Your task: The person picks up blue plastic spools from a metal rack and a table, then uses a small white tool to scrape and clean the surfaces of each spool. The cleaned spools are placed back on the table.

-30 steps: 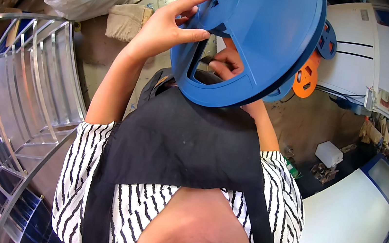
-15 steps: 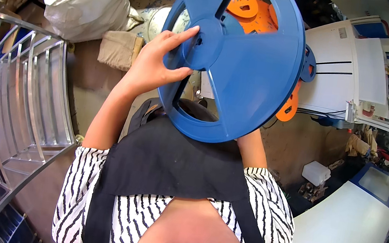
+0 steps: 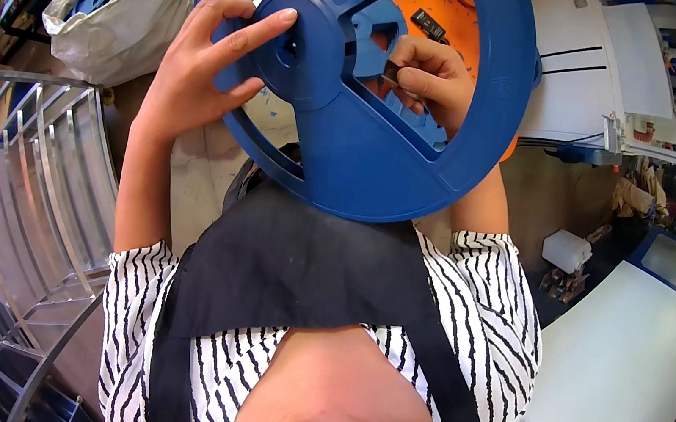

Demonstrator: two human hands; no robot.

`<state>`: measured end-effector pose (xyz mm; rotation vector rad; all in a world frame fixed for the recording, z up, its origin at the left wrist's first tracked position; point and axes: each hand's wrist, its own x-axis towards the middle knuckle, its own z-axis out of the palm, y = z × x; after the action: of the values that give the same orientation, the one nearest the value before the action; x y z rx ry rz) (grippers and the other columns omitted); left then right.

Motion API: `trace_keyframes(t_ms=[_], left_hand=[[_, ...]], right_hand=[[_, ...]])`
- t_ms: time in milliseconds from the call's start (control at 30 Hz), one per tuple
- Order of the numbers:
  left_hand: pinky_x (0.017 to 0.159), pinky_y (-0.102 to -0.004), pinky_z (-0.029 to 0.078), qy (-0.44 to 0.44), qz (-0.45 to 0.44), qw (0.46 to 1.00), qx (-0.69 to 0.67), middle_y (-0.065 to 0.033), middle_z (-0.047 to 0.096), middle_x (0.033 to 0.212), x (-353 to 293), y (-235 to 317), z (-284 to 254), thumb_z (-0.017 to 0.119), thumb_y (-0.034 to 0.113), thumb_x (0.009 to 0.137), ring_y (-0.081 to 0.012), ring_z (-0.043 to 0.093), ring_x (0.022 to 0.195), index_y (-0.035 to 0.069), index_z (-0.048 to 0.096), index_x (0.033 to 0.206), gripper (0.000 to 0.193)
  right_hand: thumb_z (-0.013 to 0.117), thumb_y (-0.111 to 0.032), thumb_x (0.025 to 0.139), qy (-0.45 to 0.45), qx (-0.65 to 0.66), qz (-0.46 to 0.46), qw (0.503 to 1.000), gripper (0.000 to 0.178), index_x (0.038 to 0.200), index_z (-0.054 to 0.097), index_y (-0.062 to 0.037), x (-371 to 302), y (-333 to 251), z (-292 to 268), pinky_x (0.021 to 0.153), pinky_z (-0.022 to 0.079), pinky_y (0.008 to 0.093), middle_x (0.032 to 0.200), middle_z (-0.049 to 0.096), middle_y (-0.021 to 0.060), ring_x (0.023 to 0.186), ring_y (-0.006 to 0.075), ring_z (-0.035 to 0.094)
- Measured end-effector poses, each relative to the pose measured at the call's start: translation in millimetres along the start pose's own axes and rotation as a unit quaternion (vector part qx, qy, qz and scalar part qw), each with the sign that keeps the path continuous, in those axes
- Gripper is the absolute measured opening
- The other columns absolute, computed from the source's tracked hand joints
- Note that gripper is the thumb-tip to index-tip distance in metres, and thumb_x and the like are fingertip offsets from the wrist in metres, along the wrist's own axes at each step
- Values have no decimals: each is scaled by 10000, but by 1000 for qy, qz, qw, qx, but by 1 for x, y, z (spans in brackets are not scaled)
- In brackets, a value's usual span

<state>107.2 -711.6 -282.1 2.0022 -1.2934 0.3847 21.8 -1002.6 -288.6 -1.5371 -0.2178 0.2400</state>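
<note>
A large blue plastic reel (image 3: 386, 166) with wide openings between its spokes stands tilted in front of my black apron. My left hand (image 3: 208, 62) reaches over the reel's left side, index finger and thumb spread at the hub, steadying it. Through the right-hand opening my right hand (image 3: 436, 79) shows, its forearm passing behind the reel's rim. Thumb and fingers there pinch a small dark flat piece (image 3: 390, 73), too small to name. Beyond that opening lies a smaller light-blue plastic reel part (image 3: 380, 20), partly hidden by the spoke and hand.
Orange reels or parts (image 3: 463, 35) lie behind, with a small black object (image 3: 428, 25) on them. A white sack (image 3: 128, 21) with blue reels stands at far left, above a metal rack (image 3: 44, 172). A white machine (image 3: 570, 71) and white table (image 3: 616, 367) are at right.
The blue reel has turned and shifted left and up. My left hand has moved left with it. My right hand, hidden behind the reel before, now shows through an opening, pinching a small piece.
</note>
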Motion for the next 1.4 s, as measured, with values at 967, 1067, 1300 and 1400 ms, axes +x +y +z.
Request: trace_keyframes(t_ms=[967,1067,1300,1400], left_hand=[[1008,-407,435,-38,-8,999,-35,-100,543,1087,-7,-12,14,771,-58,511,-282,552,999,220,596,1300,854],[967,-370,445,-10,-77,989,-128,-91,549,1111,-13,-21,16,745,-66,531,-255,557,1029,189,586,1316,840],[1041,-383,416,78,-277,678,-677,-144,573,1220,-41,-10,56,777,354,729,-244,537,1187,-13,477,1293,736],[1073,-468,402,118,-309,503,-799,-151,516,1239,-35,35,54,577,561,847,-289,560,1144,-8,450,1292,733]], right_hand=[[719,-334,819,-188,89,72,975,360,784,558,-14,-19,5,-12,397,287,191,633,525,26,491,59,454],[669,-292,854,-29,247,27,968,278,864,557,-38,-25,27,-16,435,339,207,659,552,20,496,63,478],[538,-187,974,278,246,-106,922,123,931,534,-71,2,59,10,550,437,220,758,571,38,590,96,520],[584,-114,941,325,58,-147,932,58,934,566,-59,7,58,22,552,430,211,733,572,9,622,65,527]])
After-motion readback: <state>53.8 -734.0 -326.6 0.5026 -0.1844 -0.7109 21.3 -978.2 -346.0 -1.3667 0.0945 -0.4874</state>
